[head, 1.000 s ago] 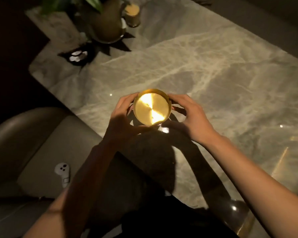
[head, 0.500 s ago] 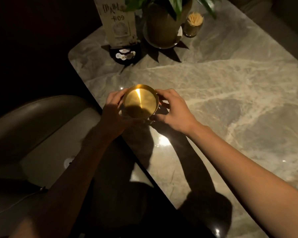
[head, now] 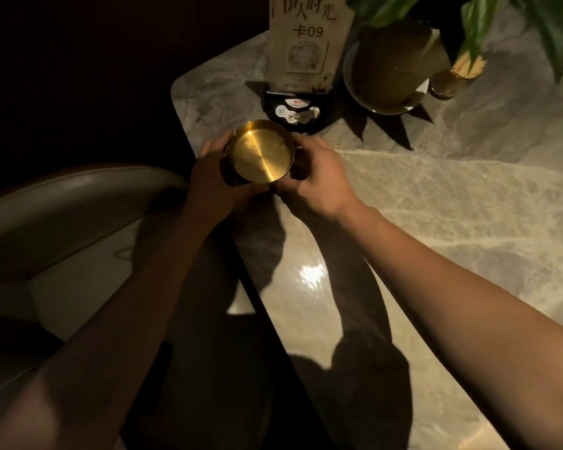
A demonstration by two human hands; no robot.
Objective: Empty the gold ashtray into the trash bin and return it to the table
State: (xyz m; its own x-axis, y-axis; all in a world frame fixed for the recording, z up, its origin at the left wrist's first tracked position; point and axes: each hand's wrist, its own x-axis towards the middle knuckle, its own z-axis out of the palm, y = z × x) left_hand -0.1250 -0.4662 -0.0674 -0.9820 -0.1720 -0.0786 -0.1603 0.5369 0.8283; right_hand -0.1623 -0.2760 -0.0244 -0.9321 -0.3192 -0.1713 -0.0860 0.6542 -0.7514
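The gold ashtray (head: 260,151) is a round, shallow brass dish, and its inside looks bare and shiny. Both hands hold it over the near-left corner of the marble table (head: 436,222). My left hand (head: 210,177) cups its left side and underside. My right hand (head: 312,177) grips its right rim with fingers curled. I cannot tell whether the ashtray touches the tabletop. No trash bin is in view.
A table sign card (head: 302,37) in a black stand (head: 298,108) stands just behind the ashtray. A potted plant (head: 390,66) and a toothpick holder (head: 455,76) are at the back. A padded grey seat (head: 72,216) lies left of the table edge.
The ashtray and both hands have moved left and toward the table's corner near the sign stand. The view has shifted with them, bringing the sign and plant closer.
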